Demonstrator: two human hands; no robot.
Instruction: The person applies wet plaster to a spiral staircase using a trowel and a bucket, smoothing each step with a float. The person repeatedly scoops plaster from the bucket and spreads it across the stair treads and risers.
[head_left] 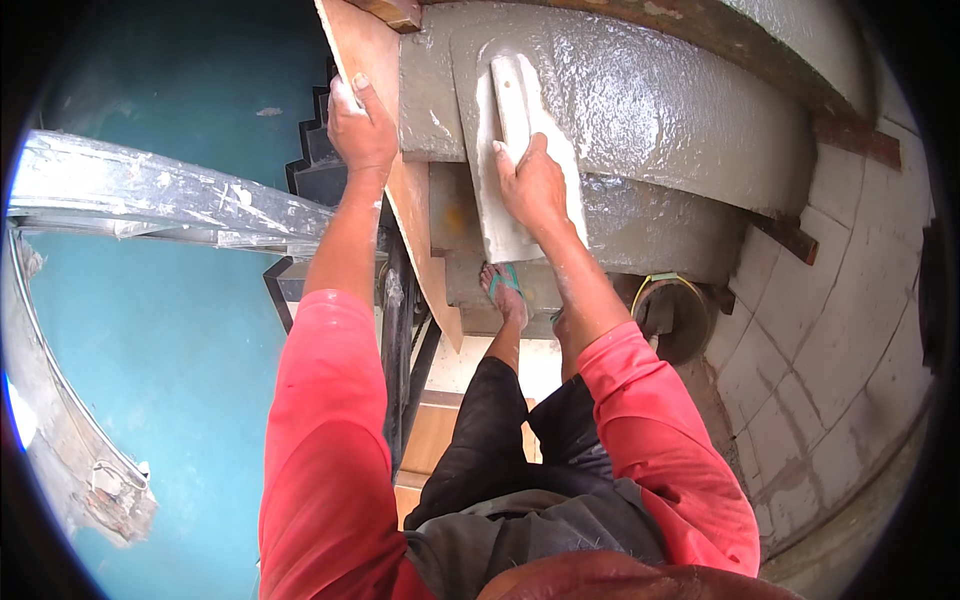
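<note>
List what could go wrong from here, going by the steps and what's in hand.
If the trowel tilts under the right hand, its edge might gouge the wet cement.

The left hand is on the board along the steps' side; a slip there could disturb the cement's edge.

The bucket stands to the right of the feet, so a sideways step might knock it.
</note>
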